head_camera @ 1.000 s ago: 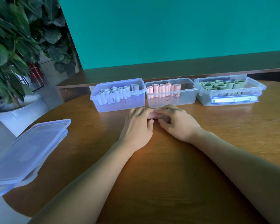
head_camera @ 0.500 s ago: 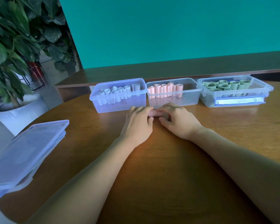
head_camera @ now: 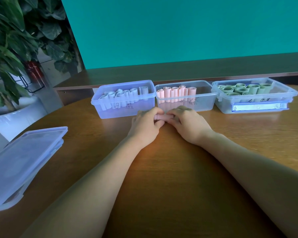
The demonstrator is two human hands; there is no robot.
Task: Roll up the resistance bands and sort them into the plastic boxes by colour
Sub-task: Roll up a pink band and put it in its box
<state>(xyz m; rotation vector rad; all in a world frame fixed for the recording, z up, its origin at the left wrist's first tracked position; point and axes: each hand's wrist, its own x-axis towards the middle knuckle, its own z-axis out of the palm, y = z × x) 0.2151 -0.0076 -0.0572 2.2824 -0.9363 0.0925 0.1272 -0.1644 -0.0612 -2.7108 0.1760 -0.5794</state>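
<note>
- Over the last second the pink band (head_camera: 159, 117) has stayed pinched between the left hand (head_camera: 145, 125) and right hand (head_camera: 187, 124) on the surface (head_camera: 162, 169); it seems nearly rolled, though fingers hide most of it.
- At 12 o'clock from the hands, the middle box (head_camera: 203, 104) holds pink rolls.
- At 10 o'clock, the left box (head_camera: 110, 112) holds whitish rolls.
- At 2 o'clock, the right box (head_camera: 225, 107) holds green rolls.

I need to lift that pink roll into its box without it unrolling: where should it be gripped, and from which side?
Probably grip the pink roll across its middle, from above, thumb on the near side and fingers on the far side. It lies sideways on the table between the left hand and right hand, so squeezing across the wraps should keep it closed. The pink box sits just behind.
</note>
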